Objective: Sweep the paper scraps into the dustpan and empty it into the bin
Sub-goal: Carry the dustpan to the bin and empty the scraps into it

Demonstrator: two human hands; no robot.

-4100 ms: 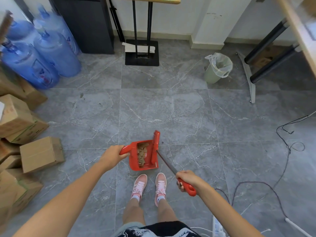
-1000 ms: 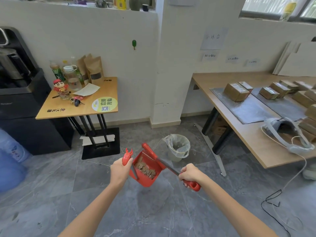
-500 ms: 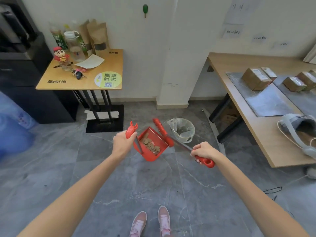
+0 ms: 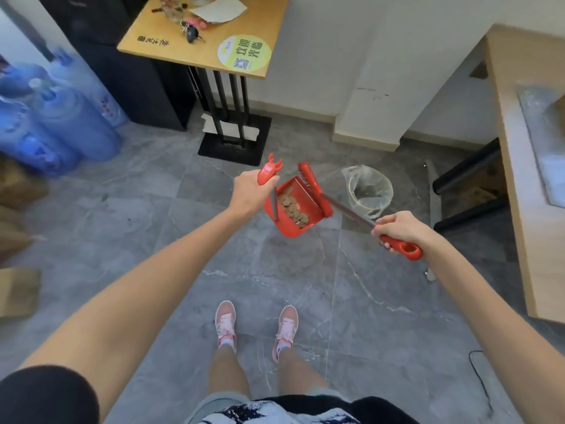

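Scraps (image 4: pixel 295 211): I see brown paper bits heaped inside the dustpan, mostly toward its lower middle.
Dustpan (image 4: pixel 301 223): red, held off the floor in front of me, tilted, its open tray facing up at my camera. It sits just left of the bin, apart from it.
Left hand (image 4: pixel 252 191): I have it clenched around the dustpan's red handle top, with the grey stem running down from my fist to the tray.
Brush (image 4: pixel 315 188): red head resting along the dustpan's right edge; its grey shaft slants down and right across the front of the bin to my other hand.
Right hand (image 4: pixel 400 229): closed around the brush's red grip, whose looped end sticks out past my fingers.
Bin (image 4: pixel 370 191): small, lined with a clear bag, standing on the grey tile floor (image 4: pixel 122 228) just right of the dustpan, near a desk leg.
Shoes (image 4: pixel 226 321): my pink pair, planted on the tiles below the dustpan.
Table (image 4: pixel 211 61): small wooden top on a black stand, behind the dustpan, carrying keys, a paper sheet and a round sticker.
Bottles (image 4: pixel 58 123): blue water jugs lying at far left by the wall.
Desk (image 4: pixel 519 179): long wooden edge at right.
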